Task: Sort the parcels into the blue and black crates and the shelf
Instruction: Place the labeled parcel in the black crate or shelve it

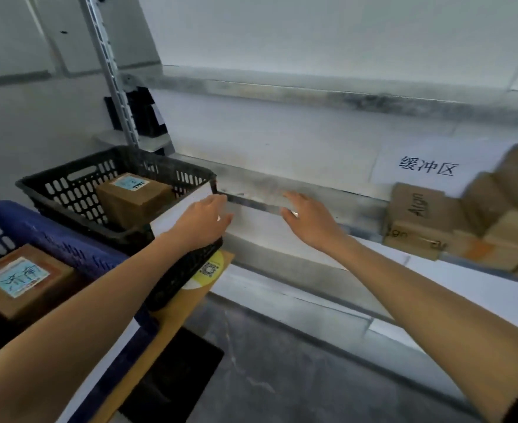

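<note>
currently left hand (204,222) grips the near end of the white parcel (178,210); the parcel runs left of the hand over the black crate (68,190) rim. right hand (309,219) spread, empty, well apart. parcel looks stiff, smooth, probably light: best held by its 2 long edges.

shelf (297,138) mid: bare, open | L: black crate (77,193) blocks | R: carton stack (480,221) blocks

You face a pale white wall (312,32) in soft, even light. To your right, a paper sign (427,169) bears printed black characters. Below you the floor (282,377) is grey and mottled, with a black mat (175,377) near left, just right of a tan tabletop (172,325).
</note>
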